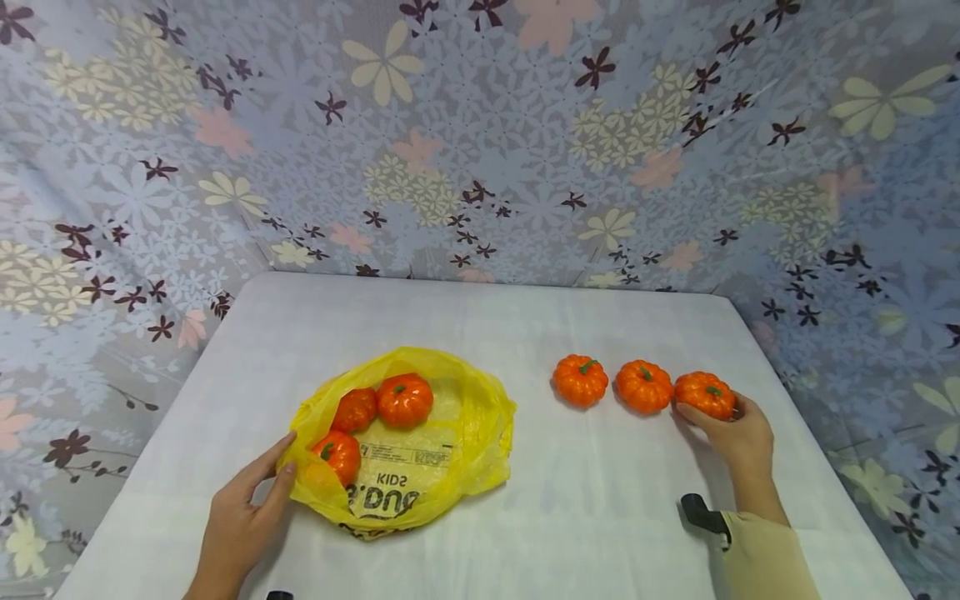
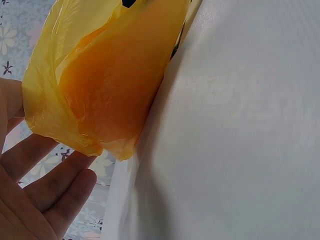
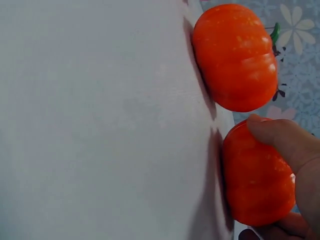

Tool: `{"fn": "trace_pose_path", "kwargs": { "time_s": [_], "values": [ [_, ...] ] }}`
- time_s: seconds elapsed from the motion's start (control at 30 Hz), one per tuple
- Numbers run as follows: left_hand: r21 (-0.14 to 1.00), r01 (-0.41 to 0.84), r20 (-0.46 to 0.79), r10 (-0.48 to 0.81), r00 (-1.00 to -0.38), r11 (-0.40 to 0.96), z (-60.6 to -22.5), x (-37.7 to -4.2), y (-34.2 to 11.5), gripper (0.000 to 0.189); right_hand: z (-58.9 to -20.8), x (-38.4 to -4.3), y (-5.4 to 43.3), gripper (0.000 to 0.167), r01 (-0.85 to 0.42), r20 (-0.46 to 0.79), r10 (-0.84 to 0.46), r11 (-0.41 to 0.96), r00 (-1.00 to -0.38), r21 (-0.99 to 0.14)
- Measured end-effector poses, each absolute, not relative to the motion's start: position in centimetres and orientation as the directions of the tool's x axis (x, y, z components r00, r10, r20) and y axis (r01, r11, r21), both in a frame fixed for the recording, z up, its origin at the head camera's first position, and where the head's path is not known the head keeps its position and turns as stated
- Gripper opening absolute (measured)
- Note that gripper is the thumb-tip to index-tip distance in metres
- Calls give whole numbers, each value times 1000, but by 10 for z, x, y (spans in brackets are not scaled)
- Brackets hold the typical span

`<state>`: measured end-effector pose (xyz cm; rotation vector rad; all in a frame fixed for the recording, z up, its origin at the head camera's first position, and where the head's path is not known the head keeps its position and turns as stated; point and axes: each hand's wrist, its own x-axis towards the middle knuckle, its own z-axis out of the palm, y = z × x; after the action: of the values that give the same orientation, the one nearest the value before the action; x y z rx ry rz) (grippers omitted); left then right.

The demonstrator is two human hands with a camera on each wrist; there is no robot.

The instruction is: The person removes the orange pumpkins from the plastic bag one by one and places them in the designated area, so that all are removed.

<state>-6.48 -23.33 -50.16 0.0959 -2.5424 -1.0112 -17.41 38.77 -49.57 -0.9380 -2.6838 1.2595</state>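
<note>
Pumpkin furthest right (image 1: pixel 703 393) is gripped by your right hand (image 1: pixel 738 440); your left hand (image 1: pixel 243 512) pinches the yellow plastic bag (image 1: pixel 486 425). Loosening that pinch could let it collapse.

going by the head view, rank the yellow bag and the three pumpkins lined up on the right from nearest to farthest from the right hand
1. Right-end pumpkin: in the grip of the right hand.
2. Middle pumpkin: just left of the gripped one.
3. Left-end pumpkin: next along, toward the bag.
4. Yellow bag: farthest, left of all three.
</note>
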Motion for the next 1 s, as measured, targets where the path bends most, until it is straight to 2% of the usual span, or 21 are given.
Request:
{"fn": "trace_pose_path", "kwargs": {
  "time_s": [0.37,0.6,0.77,1.0],
  "values": [
    [667,103,356,-195,-914,737,-501,-65,-233,38,-498,-180,393,119,524,-222,549,488,-806,-698],
    [672,134,384,-189,-904,729,-499,-66,-232,39,-498,-174,392,115,483,-198,531,475,-824,-736],
    [666,130,385,-190,-903,734,-501,-66,-233,39,-488,-169,389,107,451,-147,559,456,-816,-767],
    [659,111,367,-189,-911,744,-503,-67,-234,39,-471,-167,376,103,381,-59,558,482,-828,-789]
  ]
}}
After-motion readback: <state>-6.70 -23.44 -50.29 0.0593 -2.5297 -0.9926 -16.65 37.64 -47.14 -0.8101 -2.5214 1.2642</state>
